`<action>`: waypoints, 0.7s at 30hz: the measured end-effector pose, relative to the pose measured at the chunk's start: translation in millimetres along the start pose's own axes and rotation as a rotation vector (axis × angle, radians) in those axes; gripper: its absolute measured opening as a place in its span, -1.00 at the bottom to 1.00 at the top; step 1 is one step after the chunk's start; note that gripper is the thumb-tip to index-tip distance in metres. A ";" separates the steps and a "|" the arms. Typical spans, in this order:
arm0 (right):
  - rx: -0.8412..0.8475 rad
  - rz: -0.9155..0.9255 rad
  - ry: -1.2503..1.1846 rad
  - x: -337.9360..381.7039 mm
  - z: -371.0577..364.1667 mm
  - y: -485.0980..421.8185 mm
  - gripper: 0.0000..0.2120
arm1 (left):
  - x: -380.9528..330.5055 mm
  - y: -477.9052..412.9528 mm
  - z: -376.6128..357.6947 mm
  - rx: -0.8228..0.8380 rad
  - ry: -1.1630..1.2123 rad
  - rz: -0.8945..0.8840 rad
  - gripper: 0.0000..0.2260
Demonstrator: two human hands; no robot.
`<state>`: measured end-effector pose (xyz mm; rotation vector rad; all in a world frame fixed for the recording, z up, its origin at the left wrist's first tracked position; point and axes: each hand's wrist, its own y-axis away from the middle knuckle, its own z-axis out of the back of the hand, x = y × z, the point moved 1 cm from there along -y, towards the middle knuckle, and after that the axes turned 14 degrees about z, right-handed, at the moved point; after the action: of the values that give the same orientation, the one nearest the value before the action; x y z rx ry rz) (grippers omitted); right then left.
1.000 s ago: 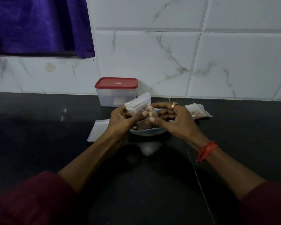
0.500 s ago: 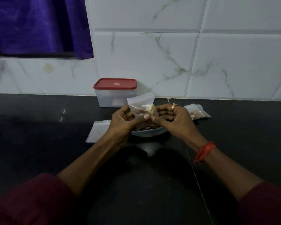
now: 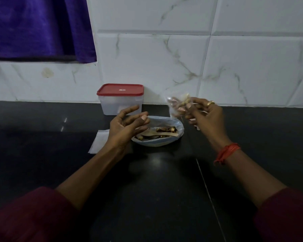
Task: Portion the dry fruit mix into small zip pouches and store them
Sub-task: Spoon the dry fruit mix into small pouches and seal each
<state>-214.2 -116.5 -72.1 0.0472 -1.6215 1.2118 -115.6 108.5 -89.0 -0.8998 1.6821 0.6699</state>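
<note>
My right hand (image 3: 206,116) pinches a small clear zip pouch (image 3: 177,106) with dry fruit in it, held up above and to the right of the bowl. My left hand (image 3: 126,127) hovers left of the bowl with relaxed fingers and holds nothing. The pale blue bowl (image 3: 175,125) sits on the black counter with a little dry fruit mix and a wooden spoon (image 3: 157,133) lying in it. Flat empty pouches (image 3: 99,142) lie left of the bowl, partly hidden by my left wrist.
A translucent box with a red lid (image 3: 120,98) stands shut against the white tiled wall behind the bowl. Purple cloth (image 3: 38,27) hangs at the upper left. The black counter (image 3: 156,180) stretches out in front of me.
Both hands held the pouch over the bowl before. My left hand has let go and drawn left; my right hand has carried the pouch up and to the right, uncovering the bowl.
</note>
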 end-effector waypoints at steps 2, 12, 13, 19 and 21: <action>-0.072 -0.035 0.059 -13.3 15.2 -5.4 -0.81 | 0.3 -0.7 2.0 -0.025 -0.014 0.001 -0.50; -0.102 -0.121 0.319 -62.4 40.3 -6.1 -0.84 | -2.2 -3.0 3.3 -0.077 -0.050 -0.022 -0.54; -0.087 -0.128 0.335 -63.8 41.1 -5.7 -0.85 | -2.4 -3.2 3.7 -0.080 -0.049 -0.020 -0.54; 0.092 -0.086 0.612 -64.8 44.3 -4.5 -0.86 | -1.1 -3.9 3.9 -0.089 -0.058 -0.015 -0.56; 0.169 -0.042 0.753 -61.5 43.8 -4.8 -0.81 | -1.0 -3.4 4.2 -0.098 -0.075 -0.023 -0.61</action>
<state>-215.2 -181.4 -111.1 -0.2416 -0.8580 1.1426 -110.3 110.2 -89.2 -0.9502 1.5814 0.7671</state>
